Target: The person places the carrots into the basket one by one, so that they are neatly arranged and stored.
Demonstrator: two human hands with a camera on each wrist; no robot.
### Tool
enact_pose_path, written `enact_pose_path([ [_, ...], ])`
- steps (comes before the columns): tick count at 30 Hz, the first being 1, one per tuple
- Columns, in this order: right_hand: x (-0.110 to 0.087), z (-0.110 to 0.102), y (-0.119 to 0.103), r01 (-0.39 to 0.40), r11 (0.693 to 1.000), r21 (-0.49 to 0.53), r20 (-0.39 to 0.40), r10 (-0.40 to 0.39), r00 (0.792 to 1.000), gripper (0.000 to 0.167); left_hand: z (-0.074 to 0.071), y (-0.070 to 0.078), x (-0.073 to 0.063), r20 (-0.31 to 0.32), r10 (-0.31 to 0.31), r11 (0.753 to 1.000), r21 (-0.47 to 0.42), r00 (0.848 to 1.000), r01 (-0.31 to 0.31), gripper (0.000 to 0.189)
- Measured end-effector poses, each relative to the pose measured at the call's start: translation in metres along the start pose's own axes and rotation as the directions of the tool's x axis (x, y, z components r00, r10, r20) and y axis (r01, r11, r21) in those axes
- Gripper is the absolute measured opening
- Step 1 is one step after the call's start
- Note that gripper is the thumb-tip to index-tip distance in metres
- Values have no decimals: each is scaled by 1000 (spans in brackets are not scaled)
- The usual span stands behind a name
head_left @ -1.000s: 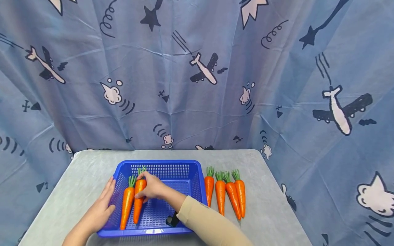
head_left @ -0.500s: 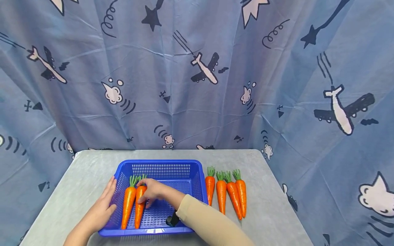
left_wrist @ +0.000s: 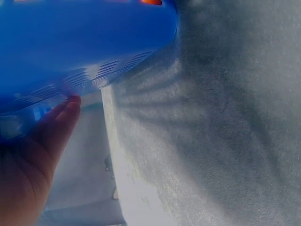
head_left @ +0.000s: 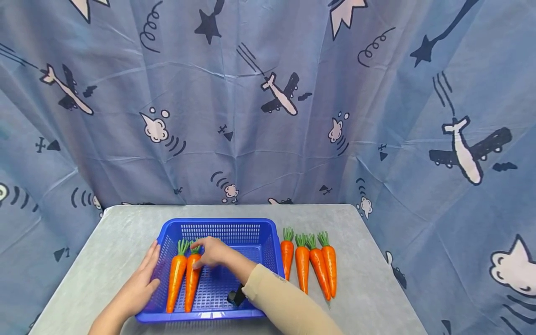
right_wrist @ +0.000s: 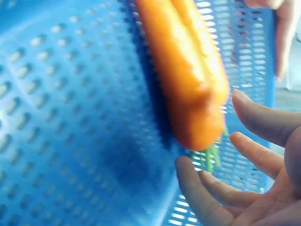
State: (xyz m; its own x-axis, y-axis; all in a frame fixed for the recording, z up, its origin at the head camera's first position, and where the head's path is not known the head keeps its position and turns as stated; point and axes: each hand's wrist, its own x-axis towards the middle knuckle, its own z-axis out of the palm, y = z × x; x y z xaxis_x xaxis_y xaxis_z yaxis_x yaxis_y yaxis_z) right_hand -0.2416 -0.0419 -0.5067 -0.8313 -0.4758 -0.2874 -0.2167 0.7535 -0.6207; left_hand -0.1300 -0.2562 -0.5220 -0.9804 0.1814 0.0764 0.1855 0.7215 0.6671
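Note:
Two orange carrots with green tops lie side by side in the left part of a blue plastic basket [head_left: 209,315]. My right hand [head_left: 214,251] is over the top end of the inner carrot [head_left: 192,281]. In the right wrist view its fingers [right_wrist: 197,188] are spread around the leafy end, apart from the orange body. The outer carrot [head_left: 176,279] lies near the basket's left wall. Flat against the outside of that wall, my left hand [head_left: 140,284] rests with straight fingers. The left wrist view shows its fingertips at the slotted side.
Several more carrots [head_left: 302,265] lie in a row on the grey table [head_left: 368,288], right of the basket. The wrist camera [head_left: 236,297] hangs under my right forearm inside the basket. A blue patterned curtain [head_left: 234,116] stands behind the table.
The inner carrot has come down toward me to lie level with the outer one. My right hand's fingers have loosened from it and drawn up toward its top. The left hand stays put.

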Motion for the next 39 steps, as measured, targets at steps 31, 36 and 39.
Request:
enact_pose_path([
  [31,-105,-95,45,195,874,444,-329,-43,943,49,1,-1,-1,24,0,1000,-14,1000,1,83],
  [36,-125,-101,64,194,870,453,-398,2,917,51,1,0,0,45,-20,1000,-21,999,21,84],
  [39,-137,-105,77,176,872,457,-453,58,890,52,1,0,1,54,-25,999,-20,998,26,85],
])
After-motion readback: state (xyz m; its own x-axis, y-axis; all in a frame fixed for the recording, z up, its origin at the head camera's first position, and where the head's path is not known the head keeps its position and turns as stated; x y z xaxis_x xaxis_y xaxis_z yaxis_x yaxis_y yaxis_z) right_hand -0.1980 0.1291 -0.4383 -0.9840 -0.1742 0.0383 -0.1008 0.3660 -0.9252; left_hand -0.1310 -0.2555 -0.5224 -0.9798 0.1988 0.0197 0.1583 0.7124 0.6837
